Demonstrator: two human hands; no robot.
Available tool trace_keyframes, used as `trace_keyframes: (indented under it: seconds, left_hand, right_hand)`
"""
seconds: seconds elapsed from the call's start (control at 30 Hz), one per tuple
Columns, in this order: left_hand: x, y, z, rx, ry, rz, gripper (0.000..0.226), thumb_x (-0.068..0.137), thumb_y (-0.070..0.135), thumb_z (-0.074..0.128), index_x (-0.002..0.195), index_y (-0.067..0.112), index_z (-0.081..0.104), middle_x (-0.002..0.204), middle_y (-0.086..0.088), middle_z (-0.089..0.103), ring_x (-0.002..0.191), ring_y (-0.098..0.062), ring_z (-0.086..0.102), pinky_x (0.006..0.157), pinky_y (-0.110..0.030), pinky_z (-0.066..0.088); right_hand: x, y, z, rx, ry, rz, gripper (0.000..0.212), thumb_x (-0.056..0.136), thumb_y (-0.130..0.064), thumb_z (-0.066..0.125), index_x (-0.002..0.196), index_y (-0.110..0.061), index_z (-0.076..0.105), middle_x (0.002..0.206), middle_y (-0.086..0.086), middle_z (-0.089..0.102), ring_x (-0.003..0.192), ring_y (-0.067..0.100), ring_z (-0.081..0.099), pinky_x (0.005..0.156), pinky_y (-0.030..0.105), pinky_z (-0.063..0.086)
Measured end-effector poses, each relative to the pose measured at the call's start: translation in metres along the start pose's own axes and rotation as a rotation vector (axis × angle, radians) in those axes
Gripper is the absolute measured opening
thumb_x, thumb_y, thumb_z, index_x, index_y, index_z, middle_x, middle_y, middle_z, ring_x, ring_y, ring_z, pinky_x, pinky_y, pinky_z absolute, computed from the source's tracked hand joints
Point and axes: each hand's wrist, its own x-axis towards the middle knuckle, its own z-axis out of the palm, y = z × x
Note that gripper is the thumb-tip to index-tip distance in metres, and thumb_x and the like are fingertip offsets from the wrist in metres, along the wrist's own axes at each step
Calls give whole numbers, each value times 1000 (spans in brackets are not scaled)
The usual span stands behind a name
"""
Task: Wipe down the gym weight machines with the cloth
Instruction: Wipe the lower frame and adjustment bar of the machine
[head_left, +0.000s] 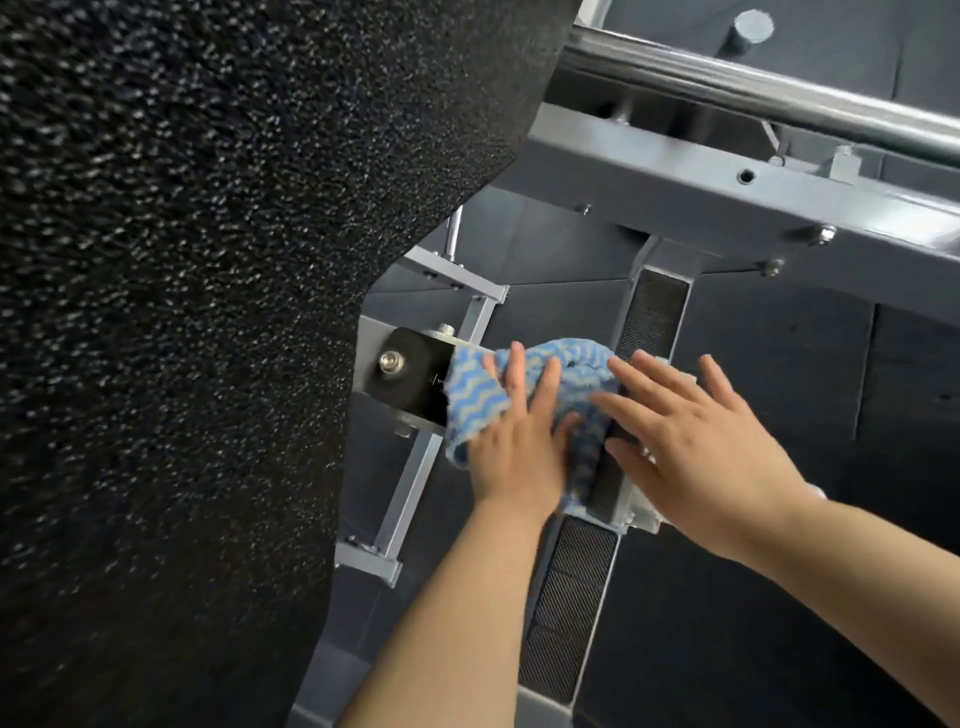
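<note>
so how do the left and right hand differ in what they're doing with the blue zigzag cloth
The left hand lies over the middle of the blue zigzag-patterned cloth, fingers straight and close together. The right hand lies at the cloth's right end, partly on the grey metal frame bar, fingers spread wider. Both lie flat and palm-down, gripping nothing.

No readable text, label, brand or number showing anywhere — not on the frame, pad or cloth.
</note>
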Motion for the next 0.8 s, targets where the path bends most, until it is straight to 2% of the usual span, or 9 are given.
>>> trace_keyframes:
  seconds: [0.1, 0.2, 0.3, 0.43, 0.5, 0.57, 0.6, 0.7, 0.8]
  left_hand:
    - [4, -25, -11, 8, 73, -182, 59, 97, 50, 27, 149, 35, 5, 157, 2, -14, 144, -26, 11, 96, -44, 38]
    - [10, -45, -14, 21, 110, -353, 58, 98, 48, 20, 149, 32, -2, 156, 2, -18, 144, -18, -12, 106, -48, 29]
    - [15, -38, -10, -42, 133, -375, 55, 99, 43, 22, 149, 34, -1, 156, 1, -19, 142, -20, -23, 109, -48, 21]
    - [3, -19, 6, -31, 70, -202, 52, 98, 46, 28, 146, 44, 10, 157, 0, -16, 142, -27, -19, 102, -55, 25]
    - [-6, -20, 12, 96, 58, -62, 50, 95, 49, 30, 144, 45, 22, 158, -6, 0, 143, -36, -5, 90, -60, 35]
    - [-10, -20, 10, 211, 72, -11, 50, 91, 52, 25, 141, 45, 29, 156, -11, 16, 141, -44, 12, 78, -59, 42]
    - [-8, -20, 8, 260, 64, 14, 51, 91, 53, 24, 142, 45, 26, 156, -12, 14, 140, -45, 10, 79, -58, 42]
    - [7, -3, 5, 246, -67, 41, 58, 94, 56, 27, 146, 44, 6, 157, -8, -11, 140, -42, -16, 94, -55, 30]
    - [22, 19, 2, 216, -105, 77, 55, 95, 48, 33, 146, 41, 13, 157, 0, 0, 142, -32, -15, 103, -53, 22]
  right_hand:
    - [4, 10, 5, -71, -28, -43, 45, 87, -42, 31, 77, -24, 72, 115, -1, 66, 123, 25, 53, 98, 55, 39]
    - [3, 11, 14, -37, 21, -44, 45, 90, -40, 30, 78, -19, 69, 116, 4, 65, 128, 27, 46, 103, 49, 31]
    - [1, 10, 22, -9, 100, -44, 44, 91, -37, 30, 79, -16, 67, 118, 8, 63, 131, 26, 38, 103, 49, 25]
    - [1, 11, 27, -24, 149, -51, 41, 91, -35, 32, 81, -16, 67, 122, 7, 62, 131, 27, 43, 104, 51, 26]
    - [-1, 11, 28, -31, 171, -49, 40, 91, -35, 33, 81, -17, 67, 123, 5, 61, 132, 26, 42, 105, 52, 27]
    - [1, 12, 30, -39, 190, -58, 39, 90, -35, 33, 81, -17, 67, 123, 4, 61, 133, 25, 40, 104, 53, 28]
    - [1, 12, 30, -39, 192, -58, 39, 89, -35, 33, 81, -18, 67, 123, 4, 61, 133, 24, 37, 104, 53, 28]
    - [0, 12, 35, -33, 229, -47, 40, 89, -34, 33, 83, -18, 69, 123, 4, 60, 134, 22, 31, 105, 52, 25]
    - [0, 11, 36, -39, 258, -42, 42, 89, -32, 32, 85, -17, 71, 122, 5, 61, 133, 23, 33, 104, 52, 25]
